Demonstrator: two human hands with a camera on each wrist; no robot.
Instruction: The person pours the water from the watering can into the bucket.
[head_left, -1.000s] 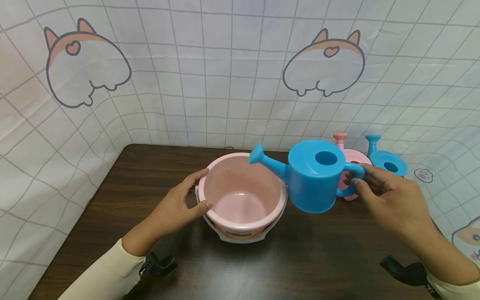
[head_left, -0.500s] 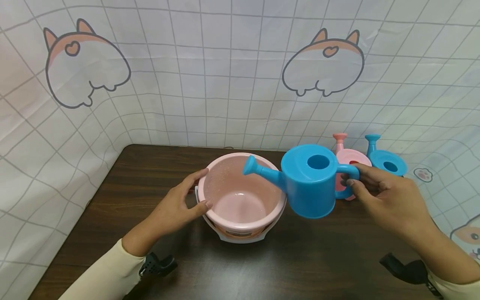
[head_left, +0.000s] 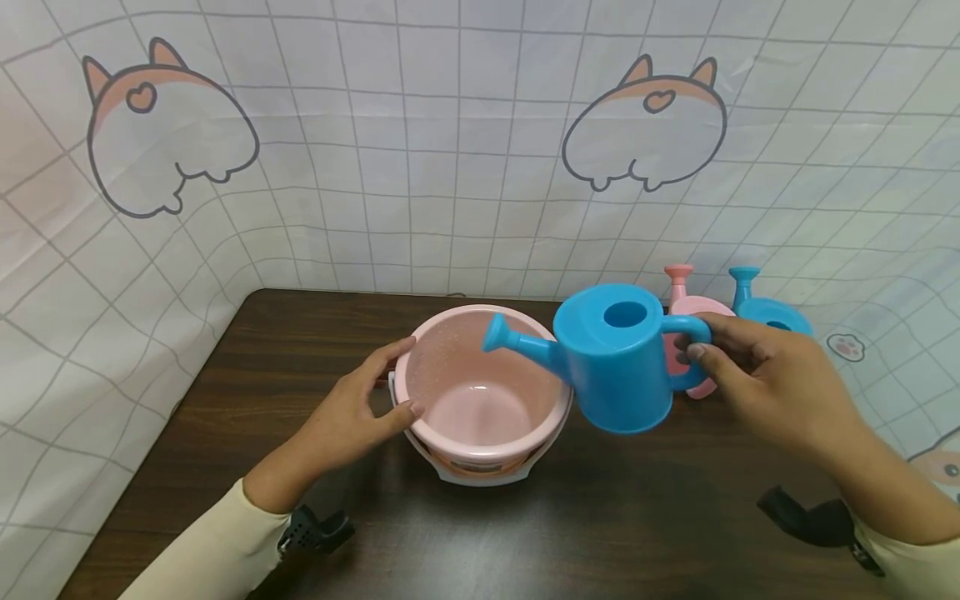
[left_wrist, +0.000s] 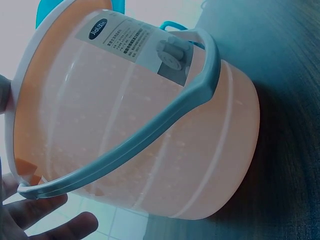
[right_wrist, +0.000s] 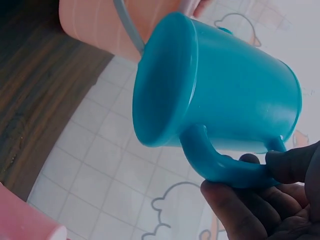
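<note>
A pink bucket point(head_left: 483, 417) with a white bail handle point(left_wrist: 150, 135) stands on the dark table; its inner wall is speckled with what look like droplets. At its left side my left hand point(head_left: 352, 408) holds the rim, thumb over the edge; other fingers show outside the wall point(left_wrist: 75, 227) in the left wrist view. To the right, my right hand point(head_left: 780, 383) grips a blue watering can point(head_left: 618, 367) by its handle, off the table. The can tips slightly leftward, its spout point(head_left: 525, 343) over the bucket's opening. No water is seen leaving the spout.
Behind the right hand stand a pink watering can point(head_left: 697, 307) and a second blue watering can point(head_left: 772, 310), both partly hidden. A white grid-patterned curtain point(head_left: 450, 167) hangs behind and around the wooden table point(head_left: 300, 333).
The right hand has carried the blue watering can a little left and slightly down, bringing its spout farther over the bucket. The left hand and bucket have stayed in place.
</note>
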